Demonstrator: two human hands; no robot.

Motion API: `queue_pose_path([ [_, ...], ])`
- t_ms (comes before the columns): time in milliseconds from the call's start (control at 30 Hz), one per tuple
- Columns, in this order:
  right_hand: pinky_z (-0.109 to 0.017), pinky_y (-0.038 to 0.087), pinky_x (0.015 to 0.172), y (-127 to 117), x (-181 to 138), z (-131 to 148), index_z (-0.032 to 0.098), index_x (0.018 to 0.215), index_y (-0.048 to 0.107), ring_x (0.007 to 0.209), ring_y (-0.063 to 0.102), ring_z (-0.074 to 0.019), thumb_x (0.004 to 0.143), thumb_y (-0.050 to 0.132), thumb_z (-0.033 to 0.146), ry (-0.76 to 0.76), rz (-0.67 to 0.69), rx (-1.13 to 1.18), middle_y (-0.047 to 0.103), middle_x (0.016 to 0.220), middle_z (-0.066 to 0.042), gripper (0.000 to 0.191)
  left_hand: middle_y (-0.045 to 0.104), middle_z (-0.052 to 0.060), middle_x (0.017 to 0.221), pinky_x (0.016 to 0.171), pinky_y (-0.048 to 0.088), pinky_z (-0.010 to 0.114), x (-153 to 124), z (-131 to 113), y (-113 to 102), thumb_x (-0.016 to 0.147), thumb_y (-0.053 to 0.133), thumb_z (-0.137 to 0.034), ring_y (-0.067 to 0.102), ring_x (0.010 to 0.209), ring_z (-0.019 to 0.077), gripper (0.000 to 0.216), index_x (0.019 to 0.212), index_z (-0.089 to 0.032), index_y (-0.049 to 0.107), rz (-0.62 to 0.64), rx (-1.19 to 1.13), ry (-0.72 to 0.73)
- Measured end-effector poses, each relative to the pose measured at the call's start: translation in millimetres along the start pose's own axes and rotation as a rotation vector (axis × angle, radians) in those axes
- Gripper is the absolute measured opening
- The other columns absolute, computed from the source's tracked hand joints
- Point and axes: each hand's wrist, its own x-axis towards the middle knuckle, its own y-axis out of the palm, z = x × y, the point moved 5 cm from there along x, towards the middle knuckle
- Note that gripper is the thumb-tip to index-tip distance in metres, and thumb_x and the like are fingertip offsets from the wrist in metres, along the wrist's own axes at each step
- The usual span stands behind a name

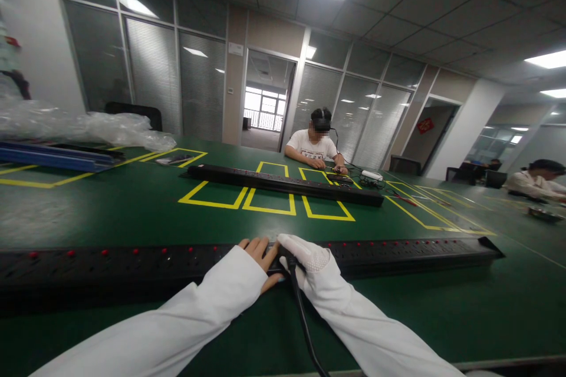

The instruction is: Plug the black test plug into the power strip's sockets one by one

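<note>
Two hands, two power strips, one black cable [303, 312].
The near power strip [398, 250] lies left-to-right across the counter [132, 206], with the far power strip [283, 182] behind it. The left hand [260, 253] fingers lie flat on it, and the right hand [307, 256] fingers clasp the black cable.

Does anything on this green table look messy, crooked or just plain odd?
Nothing spilled or broken. The far power strip lies slantwise across three yellow boxes, not inside one. Crumpled plastic wrap is heaped far left. Oddly, the right hand is gloved, the left hand bare.
</note>
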Motion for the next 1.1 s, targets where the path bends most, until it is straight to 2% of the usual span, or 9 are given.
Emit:
queue_pose_path([
  [700, -0.023, 0.046, 0.095, -0.6, -0.3, -1.0, 0.027, 0.13, 0.046, 0.111, 0.057, -0.0143, 0.088, 0.051, 0.029, -0.012, -0.003, 0.0, 0.059, 0.122, -0.003, 0.043, 0.057, 0.017, 0.122, 0.085, 0.041, 0.045, 0.6, -0.2, -0.2, 0.078, 0.057, -0.046, 0.053, 0.106, 0.0316, 0.06, 0.129, -0.015, 0.048, -0.029, 0.013, 0.006],
  [1100, -0.021, 0.045, 0.095, -2.1, -1.7, 1.4, 0.025, 0.129, 0.047, 0.112, 0.056, -0.013, 0.087, 0.053, 0.033, 0.012, 0.018, -0.003, 0.057, 0.124, -0.004, 0.044, 0.058, 0.018, 0.12, 0.084, 0.041, 0.046, -0.7, -0.1, 1.3, 0.079, 0.058, -0.043, 0.054, 0.104, 0.0323, 0.06, 0.129, -0.014, 0.047, -0.049, 0.022, 0.024],
])
